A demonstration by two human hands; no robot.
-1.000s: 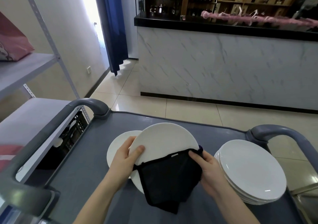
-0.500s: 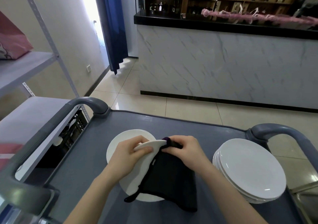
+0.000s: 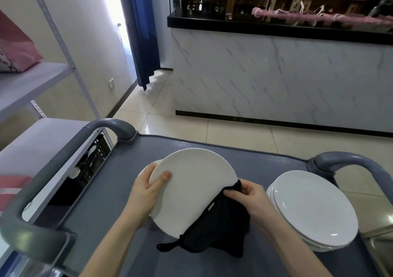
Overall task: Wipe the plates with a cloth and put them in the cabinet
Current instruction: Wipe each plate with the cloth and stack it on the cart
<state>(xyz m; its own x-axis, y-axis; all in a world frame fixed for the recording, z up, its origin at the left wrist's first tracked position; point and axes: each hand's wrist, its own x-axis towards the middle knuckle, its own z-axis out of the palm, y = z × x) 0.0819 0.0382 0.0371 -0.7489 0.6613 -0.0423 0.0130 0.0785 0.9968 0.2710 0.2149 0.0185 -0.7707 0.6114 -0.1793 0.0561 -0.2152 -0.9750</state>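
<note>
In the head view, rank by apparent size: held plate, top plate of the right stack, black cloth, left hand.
1. held plate and top plate of the right stack: look alike, held one nearer, so unranked.
2. black cloth.
3. left hand.

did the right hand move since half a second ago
Yes. The right hand, pinching the cloth, slid right along the held plate, toward the plate stack.

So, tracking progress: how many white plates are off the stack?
2: one plate tilted in the left hand; a second plate flat on the cart beneath it, mostly hidden.
</note>
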